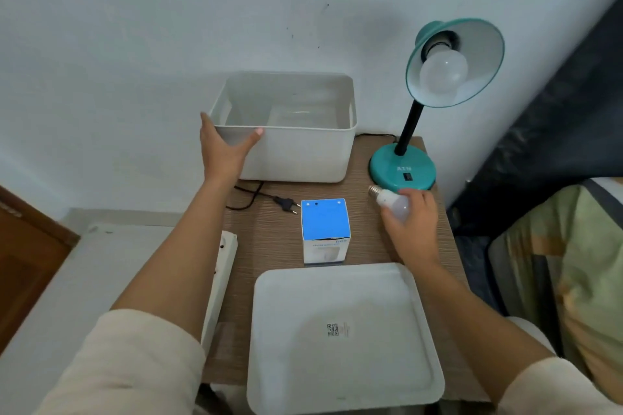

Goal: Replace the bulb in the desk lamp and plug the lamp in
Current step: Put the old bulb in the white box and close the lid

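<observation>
A teal desk lamp (403, 168) stands at the table's back right, its shade tilted towards me with a white bulb (443, 72) screwed in. My right hand (416, 226) holds a second, loose white bulb (391, 204) just in front of the lamp base, its screw cap pointing left and away. The lamp's black plug (286, 204) lies unplugged on the wooden table (269, 246). My left hand (222, 148) grips the front left corner of a white plastic bin (303, 152), thumb on the front wall.
A blue-topped bulb box (325, 229) stands mid-table. The bin's white lid (344, 333) lies at the near edge. A white power strip (222, 266) lies along the table's left edge. A bed with patterned cover (556, 263) is on the right.
</observation>
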The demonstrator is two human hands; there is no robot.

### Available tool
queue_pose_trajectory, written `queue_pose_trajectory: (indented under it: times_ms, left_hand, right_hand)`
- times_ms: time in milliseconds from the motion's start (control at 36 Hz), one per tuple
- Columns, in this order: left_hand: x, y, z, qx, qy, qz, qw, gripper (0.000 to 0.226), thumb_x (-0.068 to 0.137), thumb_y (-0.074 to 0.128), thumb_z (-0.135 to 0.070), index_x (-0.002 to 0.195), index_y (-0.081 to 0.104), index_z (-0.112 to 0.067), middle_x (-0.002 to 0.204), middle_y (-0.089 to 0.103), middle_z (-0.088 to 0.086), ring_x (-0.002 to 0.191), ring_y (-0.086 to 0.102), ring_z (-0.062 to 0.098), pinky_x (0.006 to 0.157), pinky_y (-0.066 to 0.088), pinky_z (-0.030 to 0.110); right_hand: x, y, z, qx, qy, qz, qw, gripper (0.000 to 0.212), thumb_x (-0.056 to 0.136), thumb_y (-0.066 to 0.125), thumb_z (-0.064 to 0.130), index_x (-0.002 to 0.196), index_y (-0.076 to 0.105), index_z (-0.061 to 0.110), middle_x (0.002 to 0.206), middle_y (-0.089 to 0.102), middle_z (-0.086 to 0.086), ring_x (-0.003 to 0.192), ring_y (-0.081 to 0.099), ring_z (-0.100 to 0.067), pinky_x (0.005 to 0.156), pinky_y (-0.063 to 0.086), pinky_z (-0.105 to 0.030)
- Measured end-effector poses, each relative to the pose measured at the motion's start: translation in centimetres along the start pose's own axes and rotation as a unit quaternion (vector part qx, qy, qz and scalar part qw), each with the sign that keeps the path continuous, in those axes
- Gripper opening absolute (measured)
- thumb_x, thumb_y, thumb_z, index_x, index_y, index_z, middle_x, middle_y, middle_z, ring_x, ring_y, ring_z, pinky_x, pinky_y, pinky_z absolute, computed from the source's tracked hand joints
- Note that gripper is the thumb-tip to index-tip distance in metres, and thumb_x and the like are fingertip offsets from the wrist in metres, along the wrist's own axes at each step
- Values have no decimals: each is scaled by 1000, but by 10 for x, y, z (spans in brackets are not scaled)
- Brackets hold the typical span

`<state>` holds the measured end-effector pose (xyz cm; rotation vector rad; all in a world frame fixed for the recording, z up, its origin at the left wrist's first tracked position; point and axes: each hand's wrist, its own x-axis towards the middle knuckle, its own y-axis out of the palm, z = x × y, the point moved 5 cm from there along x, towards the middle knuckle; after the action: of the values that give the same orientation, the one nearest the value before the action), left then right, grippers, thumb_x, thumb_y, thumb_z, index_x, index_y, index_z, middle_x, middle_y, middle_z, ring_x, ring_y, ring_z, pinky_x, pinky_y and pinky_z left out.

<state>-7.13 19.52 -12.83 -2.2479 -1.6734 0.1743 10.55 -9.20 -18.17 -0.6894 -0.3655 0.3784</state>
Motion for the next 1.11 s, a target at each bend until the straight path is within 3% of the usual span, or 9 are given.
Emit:
queue_pose_trajectory:
  times_ms: [139,278,417,528,583,694,806,889,1111]
  left_hand:
    - [0,0,-2,9,0,-1,1000,113,71,77,-45,150,3,-14,157,15,5,143,17,20,116,20,35]
    - [2,-1,-6,11,-6,4,1000,118,66,80,-46,150,4,-12,157,14,6,144,16,20,117,19,38]
    - [13,-5,-11,38,-6,35,999,120,60,83,-47,149,10,-12,155,17,7,143,19,23,116,21,39]
    - [23,-7,-15,49,-8,73,996,121,58,85,-44,149,13,-12,155,17,6,141,21,22,114,25,39]
    - [27,-7,-15,51,1,82,995,119,59,85,-41,149,13,-13,155,16,5,141,21,21,114,24,37]
    - [32,-6,-13,45,14,81,996,119,56,87,-38,148,17,-14,153,21,4,139,25,19,113,25,34]
    - [36,-5,-7,43,17,72,996,121,52,88,-39,148,18,-17,153,22,2,139,25,18,114,25,35]
    - [39,-4,-4,39,24,72,996,121,52,88,-41,148,19,-18,153,22,0,139,25,16,111,23,30]
    - [39,-4,-4,40,31,67,996,119,53,88,-42,148,20,-18,153,24,0,139,25,14,107,22,25]
  right_hand:
    - [10,-20,35,72,-62,-69,993,38,76,72,17,110,58,6,113,54,-12,107,51,-25,94,39,-27]
    - [19,-27,87,119,-160,-75,977,34,74,72,16,105,60,8,107,56,-7,99,49,-13,86,30,-2]
    - [47,-17,136,146,-198,-41,968,36,76,73,18,108,59,10,107,49,4,101,48,-12,83,32,-4]
    - [78,-3,164,162,-187,-27,969,35,76,72,19,108,60,11,107,52,2,102,49,-13,79,32,-6]
    - [95,12,171,149,-166,10,975,36,75,72,19,109,60,12,111,54,-2,105,50,-15,80,32,-12]
    - [122,42,179,103,-141,84,981,38,75,71,22,111,61,14,119,52,-5,95,46,-7,74,33,-10]
    - [140,72,175,47,-78,162,983,40,76,71,23,113,60,11,102,51,-3,83,50,-16,70,50,-30]
    - [150,89,176,-3,-80,212,974,39,78,72,24,112,60,9,103,56,-7,91,54,-22,62,40,-24]
    - [158,115,171,-30,-76,262,962,45,84,66,27,120,50,7,130,43,-16,113,49,-30,80,35,-26]
